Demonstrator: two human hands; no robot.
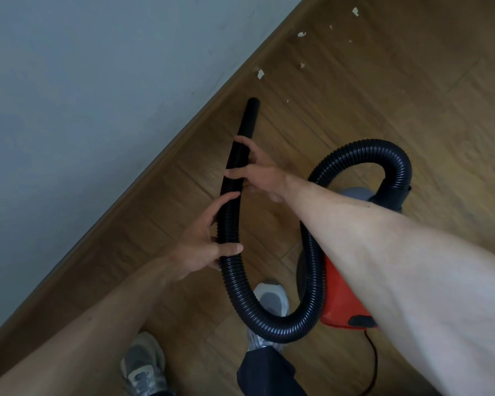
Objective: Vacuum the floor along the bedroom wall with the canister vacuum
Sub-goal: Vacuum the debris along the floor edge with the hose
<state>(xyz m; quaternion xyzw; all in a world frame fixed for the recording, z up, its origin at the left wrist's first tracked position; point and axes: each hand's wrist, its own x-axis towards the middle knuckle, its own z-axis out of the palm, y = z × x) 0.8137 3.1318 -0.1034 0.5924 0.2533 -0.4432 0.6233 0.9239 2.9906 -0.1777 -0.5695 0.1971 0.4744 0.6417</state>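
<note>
Your left hand [200, 244] and right hand [259, 174] curl fingers round the ribbed black hose [272, 324]. It loops from the red canister [339, 295].

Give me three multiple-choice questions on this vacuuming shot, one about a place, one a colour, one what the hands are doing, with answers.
1. Where do the paper scraps lie? A on the floor by the wall, beyond the nozzle; B on a rug; C on a chair.
2. What colour is the canister? A blue; B red; C yellow.
3. What holds the hose? A one hand only; B neither hand; C both hands.
Answers: 1 A, scraps dot the floor past the nozzle tip. 2 B, its body is red. 3 C, left hand and right hand each grip it.
</note>
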